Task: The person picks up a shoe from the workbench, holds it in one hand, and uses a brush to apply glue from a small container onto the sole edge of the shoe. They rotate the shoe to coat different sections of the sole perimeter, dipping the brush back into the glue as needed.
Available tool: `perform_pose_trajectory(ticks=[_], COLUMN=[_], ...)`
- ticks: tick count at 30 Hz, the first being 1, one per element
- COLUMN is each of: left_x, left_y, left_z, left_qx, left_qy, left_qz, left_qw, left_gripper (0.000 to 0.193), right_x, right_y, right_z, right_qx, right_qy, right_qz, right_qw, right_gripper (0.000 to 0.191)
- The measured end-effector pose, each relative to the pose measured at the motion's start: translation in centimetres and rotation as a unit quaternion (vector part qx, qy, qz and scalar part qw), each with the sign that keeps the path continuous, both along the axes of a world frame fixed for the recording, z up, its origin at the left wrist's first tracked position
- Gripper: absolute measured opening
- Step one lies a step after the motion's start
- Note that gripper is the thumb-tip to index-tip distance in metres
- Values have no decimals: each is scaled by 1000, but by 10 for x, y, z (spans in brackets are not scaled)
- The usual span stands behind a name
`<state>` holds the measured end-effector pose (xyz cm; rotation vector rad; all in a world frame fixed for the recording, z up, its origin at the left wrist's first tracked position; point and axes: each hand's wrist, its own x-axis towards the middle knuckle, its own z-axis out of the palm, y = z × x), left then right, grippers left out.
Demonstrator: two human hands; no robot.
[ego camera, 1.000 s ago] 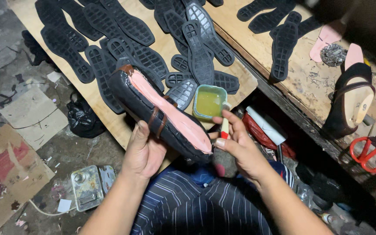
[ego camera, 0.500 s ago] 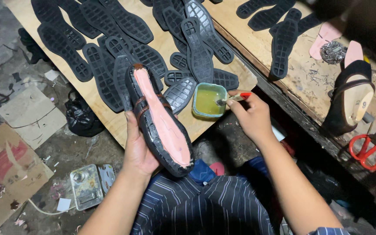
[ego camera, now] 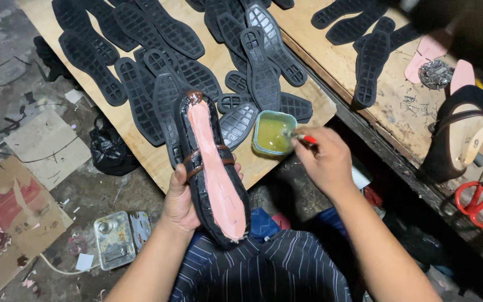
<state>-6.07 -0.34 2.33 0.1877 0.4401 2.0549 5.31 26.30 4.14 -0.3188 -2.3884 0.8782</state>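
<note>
**Shoe in one hand, brush at the glue tub**

Down at the left, on the dirty floor, lie flattened cardboard [ego camera: 15, 207], a small metal tin [ego camera: 114, 239] and a black bag [ego camera: 109, 150] against the board's edge.

Moving right, the left hand [ego camera: 181, 202] is wrapped around the waist of a black shoe [ego camera: 212, 168] turned sole-side up — fingers curled beneath it, thumb on the near edge, a firm grasp. Its pink insole faces the camera and a brown strap crosses the middle. The toe points up over the plywood board [ego camera: 135, 126]; the heel hangs above the person's striped lap.

Black rubber soles [ego camera: 141, 100] crowd the board beyond the shoe, overlapping one another, leaving bare wood only along the near edge.

Just right of the shoe, a small green tub of yellowish glue [ego camera: 273, 133] sits at the board's front corner. The right hand [ego camera: 322, 159] is pinched shut on a red-handled brush [ego camera: 302, 137] — its tip at the tub's rim.

Past a dark gap stands a second bench [ego camera: 398, 106] with more soles, scattered nails, a black sandal on a last [ego camera: 457, 137] and red scissors [ego camera: 476, 201] at its near edge.
</note>
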Motion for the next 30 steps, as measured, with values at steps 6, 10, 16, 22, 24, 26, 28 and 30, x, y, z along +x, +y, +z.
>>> perform_pose_trajectory(ticks=[6, 10, 16, 22, 24, 26, 28, 30], left_x=[1, 4, 17, 27, 28, 31, 30, 30], left_y=[4, 10, 18, 27, 27, 26, 26, 25], left_z=[1, 12, 42, 62, 64, 66, 67, 70], left_qx=[-8, -6, -63, -78, -75, -71, -69, -70], left_qy=[13, 16, 124, 182, 196, 198, 203, 208], left_qz=[-18, -12, 47, 38, 42, 39, 37, 38], left_qw=[1000, 1000, 989, 979, 977, 977, 976, 975], left_gripper=[105, 105, 117, 120, 118, 113, 108, 105], right_x=[26, 28, 61, 63, 59, 58, 61, 67], right_y=[-6, 2, -19, -63, -71, -76, -78, -79], right_z=[-12, -12, 41, 67, 68, 69, 70, 72], right_qx=[-78, -352, -512, -398, -366, -310, -222, -215], right_qy=[-11, -38, 211, 304, 315, 307, 281, 268], right_qz=[-54, -39, 26, 100, 98, 99, 105, 116], right_qw=[995, 935, 832, 860, 870, 894, 928, 932], right_gripper=[20, 18, 17, 20, 19, 21, 24, 22])
